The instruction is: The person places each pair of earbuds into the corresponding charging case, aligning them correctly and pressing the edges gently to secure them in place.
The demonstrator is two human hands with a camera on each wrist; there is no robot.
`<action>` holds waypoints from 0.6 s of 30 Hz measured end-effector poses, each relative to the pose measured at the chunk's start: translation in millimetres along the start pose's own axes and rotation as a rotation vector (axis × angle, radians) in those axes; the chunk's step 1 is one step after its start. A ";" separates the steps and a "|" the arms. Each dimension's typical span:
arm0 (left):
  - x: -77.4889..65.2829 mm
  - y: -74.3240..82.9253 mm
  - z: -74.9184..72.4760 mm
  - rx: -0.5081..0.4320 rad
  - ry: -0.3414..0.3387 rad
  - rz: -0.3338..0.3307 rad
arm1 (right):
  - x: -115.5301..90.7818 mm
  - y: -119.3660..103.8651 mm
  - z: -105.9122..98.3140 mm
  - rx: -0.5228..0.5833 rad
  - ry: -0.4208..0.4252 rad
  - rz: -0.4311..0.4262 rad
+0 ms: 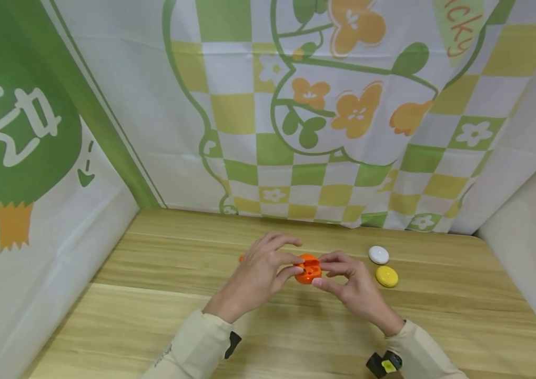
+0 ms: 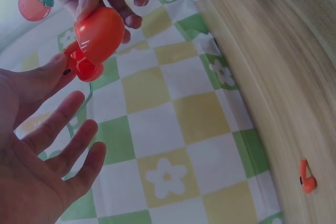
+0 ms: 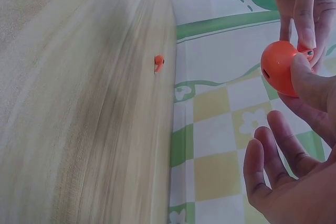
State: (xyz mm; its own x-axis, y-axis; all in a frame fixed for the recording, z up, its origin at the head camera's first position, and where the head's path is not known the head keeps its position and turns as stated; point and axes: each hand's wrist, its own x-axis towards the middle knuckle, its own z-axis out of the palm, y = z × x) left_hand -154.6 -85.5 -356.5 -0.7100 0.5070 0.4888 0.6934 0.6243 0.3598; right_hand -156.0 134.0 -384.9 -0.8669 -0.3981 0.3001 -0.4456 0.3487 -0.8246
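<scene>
My right hand [image 1: 356,288] grips an orange earbud case [image 1: 309,275] between thumb and fingers, held up above the table with its lid raised. In the left wrist view the case's rounded shell [image 2: 102,35] faces me. My left hand [image 1: 259,267] pinches an orange earbud [image 2: 70,55] by thumb and forefinger at the case's opening. Whether that earbud sits partly inside the case, I cannot tell. A second orange earbud [image 2: 307,183] lies on the table; in the head view my left hand mostly hides it.
A white round case [image 1: 378,255] and a yellow round case [image 1: 387,276] lie on the wooden table [image 1: 163,316], to the right of my right hand. Behind the table hangs a checked, flowered cloth [image 1: 291,173]. Cloth walls stand at both sides.
</scene>
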 end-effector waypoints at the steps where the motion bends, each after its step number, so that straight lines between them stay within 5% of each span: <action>1: 0.0 0.1 0.2 0.001 0.004 0.003 | 0.2 -4.9 -0.3 -0.001 0.002 0.001; 9: 1.6 -0.7 1.1 -0.018 0.070 0.028 | 0.7 -13.8 -1.1 0.002 0.018 0.000; 18: 1.4 -4.6 2.1 0.071 0.128 0.173 | 1.4 -12.1 -1.6 0.021 0.019 -0.009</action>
State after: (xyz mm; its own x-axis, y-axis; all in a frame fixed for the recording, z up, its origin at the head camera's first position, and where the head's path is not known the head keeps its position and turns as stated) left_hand -159.1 -86.5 -359.1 -0.5571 0.5330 0.6368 0.7898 0.5772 0.2077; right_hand -152.2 130.6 -373.7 -0.8669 -0.3848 0.3167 -0.4489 0.3269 -0.8316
